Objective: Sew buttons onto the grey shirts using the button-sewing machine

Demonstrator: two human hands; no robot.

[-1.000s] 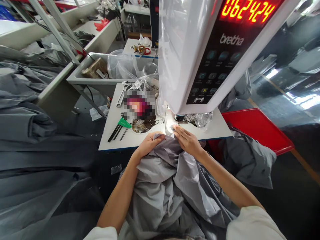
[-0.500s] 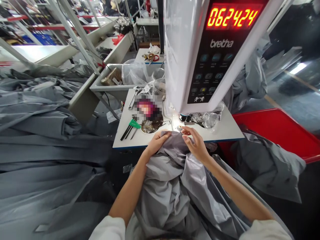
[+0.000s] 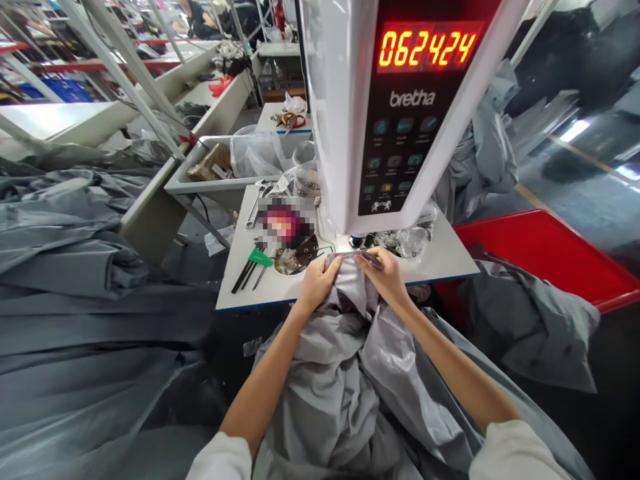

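Observation:
A large sheet of grey fabric (image 3: 335, 360) hangs in folds from the machine table down over my lap. Its upper edge lies under the head of a white machine marked "bretha" (image 3: 345, 133), with a lit red number display. My left hand (image 3: 319, 283) pinches that edge on its left side, thumb on top. My right hand (image 3: 385, 273) grips the same edge a little to the right, its thumb pressing the cloth. Between the two thumbs the edge is held fairly straight. The machine's working point is partly hidden behind the head and my fingers.
On the white table (image 3: 280, 293) lie a green-holdered hex key set (image 3: 260, 257), a wrench (image 3: 255, 207) and plastic bags of small parts (image 3: 410, 240). A red tray (image 3: 545, 247) stands at right. Grey cloth piles (image 3: 90, 233) fill the left. A grey bin (image 3: 175, 180) stands behind.
My right hand has closed from loosely spread fingers onto the fabric edge. My left hand keeps its hold. The camera view has shifted slightly to the right.

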